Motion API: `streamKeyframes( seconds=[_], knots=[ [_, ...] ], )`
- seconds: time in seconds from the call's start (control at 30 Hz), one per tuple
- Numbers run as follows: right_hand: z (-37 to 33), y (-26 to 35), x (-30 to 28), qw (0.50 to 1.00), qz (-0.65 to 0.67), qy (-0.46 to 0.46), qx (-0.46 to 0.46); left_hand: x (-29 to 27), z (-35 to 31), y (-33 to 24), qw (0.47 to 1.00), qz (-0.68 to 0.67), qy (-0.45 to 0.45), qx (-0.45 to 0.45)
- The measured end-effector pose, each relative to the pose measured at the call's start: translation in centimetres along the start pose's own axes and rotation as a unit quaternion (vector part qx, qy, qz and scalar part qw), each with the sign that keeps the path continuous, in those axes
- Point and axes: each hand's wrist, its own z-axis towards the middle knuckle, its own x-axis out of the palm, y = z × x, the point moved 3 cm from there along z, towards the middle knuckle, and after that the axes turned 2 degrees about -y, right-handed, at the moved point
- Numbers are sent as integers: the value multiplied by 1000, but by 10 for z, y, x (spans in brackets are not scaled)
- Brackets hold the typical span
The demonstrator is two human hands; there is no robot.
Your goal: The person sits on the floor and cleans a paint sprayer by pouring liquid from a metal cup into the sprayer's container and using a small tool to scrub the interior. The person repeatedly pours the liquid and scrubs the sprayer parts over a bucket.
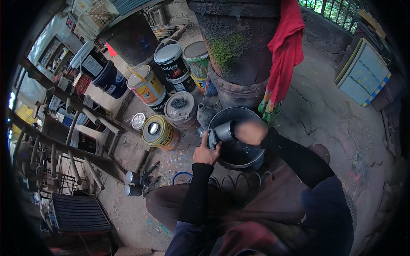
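My left hand (207,153) is closed around a grey metal piece at the base of a grey metal cup (224,132). The cup lies tilted on its side over a black bucket (242,164), its dark mouth facing right. At that mouth is my right hand (251,131), smeared by blur, so its fingers and anything in them cannot be made out. Liquid with small pale flecks shows inside the bucket. Just behind my left hand stands a grey narrow-necked bottle (205,116). Two spray guns (146,179) with silver cups lie on the ground to the left.
Several paint buckets stand ahead left, including a yellow-rimmed can (160,135) and a lidded pail (180,112). A large dark pot (239,51) with a red cloth (287,47) rises beyond the bucket. A coiled hose (230,181) lies near my legs. A wooden rack (81,145) stands left.
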Motion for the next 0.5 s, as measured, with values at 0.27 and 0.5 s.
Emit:
streamKeyframes(
  seconds=[0.27, 0.5],
  knots=[
    [6, -7, -3, 997, 54, -54, -24, 0, 0, -1, 1000, 0, 0, -1],
    [2, -2, -2, 994, 100, -51, -14, 2, 1, 3, 1000, -15, -1, 7]
  ],
)
